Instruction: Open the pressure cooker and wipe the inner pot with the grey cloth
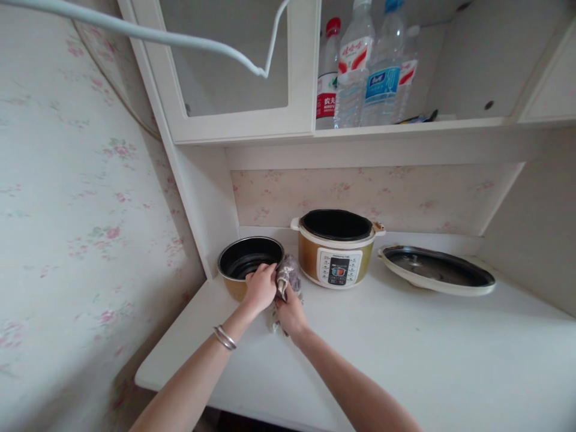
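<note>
A round inner pot (234, 288), black inside and gold outside, stands on the left of the white counter. My left hand (261, 288) is closed over its near right rim, with the fingertips inside the pot. Just beside it, my right hand (291, 313) grips a bunched patterned grey-brown cloth (290, 273) against the pot's right side. Part of the cloth hangs below my fingers. To the right of the cloth stands a gold and white electric pressure cooker (310, 261) with its top uncovered. Its lid (436, 288) lies upside down farther right.
The white counter (405, 360) has a rounded front left corner near a floral wall (90, 240). Overhead, a cabinet with a glass-paned door (245, 126) holds several plastic bottles (355, 84). A white cable or tube (180, 39) crosses the upper left.
</note>
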Demonstrator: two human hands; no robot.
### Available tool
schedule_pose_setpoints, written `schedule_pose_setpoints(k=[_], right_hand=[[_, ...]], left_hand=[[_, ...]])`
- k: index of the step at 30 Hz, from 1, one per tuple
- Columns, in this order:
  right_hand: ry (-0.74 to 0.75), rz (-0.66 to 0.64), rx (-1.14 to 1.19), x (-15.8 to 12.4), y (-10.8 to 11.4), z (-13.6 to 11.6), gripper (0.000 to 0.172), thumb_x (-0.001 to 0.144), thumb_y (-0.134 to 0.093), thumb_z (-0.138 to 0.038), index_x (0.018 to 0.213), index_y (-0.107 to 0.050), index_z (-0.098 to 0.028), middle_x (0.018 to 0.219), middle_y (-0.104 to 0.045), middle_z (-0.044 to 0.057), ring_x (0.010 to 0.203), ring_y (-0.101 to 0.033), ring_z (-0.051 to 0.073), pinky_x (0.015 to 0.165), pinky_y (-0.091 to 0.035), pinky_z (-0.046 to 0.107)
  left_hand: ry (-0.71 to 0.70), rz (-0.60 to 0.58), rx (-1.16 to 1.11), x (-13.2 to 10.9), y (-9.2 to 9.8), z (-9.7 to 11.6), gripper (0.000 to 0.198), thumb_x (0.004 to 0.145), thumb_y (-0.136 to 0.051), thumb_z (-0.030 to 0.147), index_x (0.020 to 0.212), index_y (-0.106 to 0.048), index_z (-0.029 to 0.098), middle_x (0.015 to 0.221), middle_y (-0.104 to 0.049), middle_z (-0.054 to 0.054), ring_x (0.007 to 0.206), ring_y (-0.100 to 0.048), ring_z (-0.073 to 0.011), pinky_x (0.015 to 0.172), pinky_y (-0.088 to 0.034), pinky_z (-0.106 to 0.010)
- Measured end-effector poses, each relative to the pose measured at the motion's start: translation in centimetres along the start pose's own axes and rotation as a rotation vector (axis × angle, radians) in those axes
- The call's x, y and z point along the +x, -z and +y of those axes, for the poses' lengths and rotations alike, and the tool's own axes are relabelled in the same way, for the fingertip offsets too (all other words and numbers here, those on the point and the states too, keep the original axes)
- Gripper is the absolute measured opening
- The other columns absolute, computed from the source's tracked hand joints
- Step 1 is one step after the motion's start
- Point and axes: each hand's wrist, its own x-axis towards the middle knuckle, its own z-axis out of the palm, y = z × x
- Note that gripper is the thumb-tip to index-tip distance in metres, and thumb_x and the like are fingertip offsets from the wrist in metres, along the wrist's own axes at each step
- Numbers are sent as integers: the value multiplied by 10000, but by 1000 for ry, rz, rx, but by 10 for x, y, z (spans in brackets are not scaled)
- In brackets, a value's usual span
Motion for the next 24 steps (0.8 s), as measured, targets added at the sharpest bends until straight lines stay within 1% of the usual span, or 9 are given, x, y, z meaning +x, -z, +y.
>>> schedule_pose_setpoints(k=[4,6,9,11,13,15,17,20,24], right_hand=[[-40,37,93,17,18,6,495,749,-459,-122,1219,-559,-240,1087,-675,38,1002,-624,178,895,-468,309],[-63,44,118,24,25,6,466,757,-505,-163,1215,-563,-227,1054,-684,50,951,-642,187,850,-493,310],[-109,30,163,27,28,4,485,765,-539,-211,1250,-537,-220,1020,-689,54,895,-653,186,793,-513,300],[-123,41,189,27,25,2,495,768,-534,-213,1263,-528,-223,1047,-682,52,922,-646,182,811,-506,299],[-116,54,192,25,20,0,486,763,-525,-192,1247,-546,-229,1079,-674,50,968,-633,182,863,-485,311],[-109,52,188,23,13,-1,486,757,-525,-177,1238,-561,-230,1095,-671,54,1002,-625,193,900,-469,332],[-124,55,189,20,3,-1,534,755,-527,-179,1287,-529,-224,1137,-656,66,1054,-609,212,920,-463,354],[-133,96,180,13,-14,1,645,758,-500,-161,1396,-412,-194,1293,-570,84,1207,-518,225,1017,-395,378],[-90,144,194,4,-31,7,700,761,-466,-116,1446,-325,-138,1429,-436,95,1337,-373,207,1118,-257,360]], left_hand=[[-154,104,-152,14,28,-33,352,920,-411,338,1180,-582,173,1220,-547,-117,1110,-555,-200,948,-448,-350],[-205,57,-79,20,48,-63,365,933,-372,388,1111,-616,182,1146,-598,-92,1077,-571,-200,986,-430,-366],[-180,-47,77,23,70,-114,423,935,-339,437,1044,-654,177,1124,-638,-84,1076,-581,-218,1013,-412,-378],[-162,-110,163,20,74,-140,446,937,-322,454,1008,-669,183,1155,-644,-83,1125,-563,-235,1050,-371,-402],[-138,-130,210,14,69,-154,470,947,-285,448,970,-671,182,1154,-653,-88,1184,-528,-251,1092,-303,-447],[-116,-88,220,6,58,-153,490,961,-240,417,918,-661,169,1083,-674,-98,1156,-544,-251,1115,-241,-482],[-112,-14,215,1,46,-140,504,972,-204,380,838,-637,159,936,-687,-95,1007,-607,-229,1112,-235,-480],[-106,117,274,-6,29,-105,526,980,-180,345,723,-601,162,725,-644,-75,792,-617,-210,1059,-303,-459],[4,271,369,-15,6,-51,514,974,-214,327,741,-635,145,722,-651,-110,787,-607,-250,935,-379,-470]])
